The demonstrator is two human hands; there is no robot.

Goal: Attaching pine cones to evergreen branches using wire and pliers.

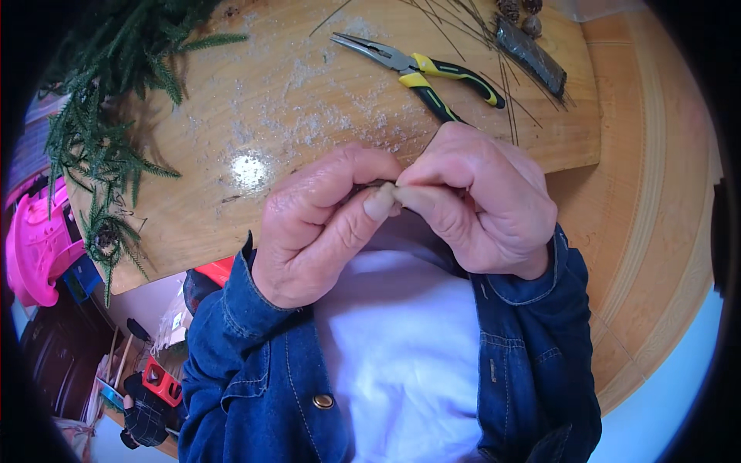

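My left hand (324,224) and my right hand (490,204) meet at the fingertips just in front of my chest, over the near table edge. Both are closed in a pinch, thumbs against bent forefingers. A thin dark sliver (369,185) shows between the left thumb and forefinger; the fingers hide most of it, and its kind is unclear. Beyond the right hand lie long-nose pliers (421,65) with black and yellow handles, jaws pointing left. The right hand covers part of one handle's end.
An artificial pine garland (116,100) hangs over the table's left side. Clear bits are scattered across the wooden table (208,147). Thin dark wires (444,27), a dark plastic-wrapped bundle (531,58) and pine cones (531,25) lie far right. A pink plastic chair (38,243) stands left; another person (144,413) is lower left.
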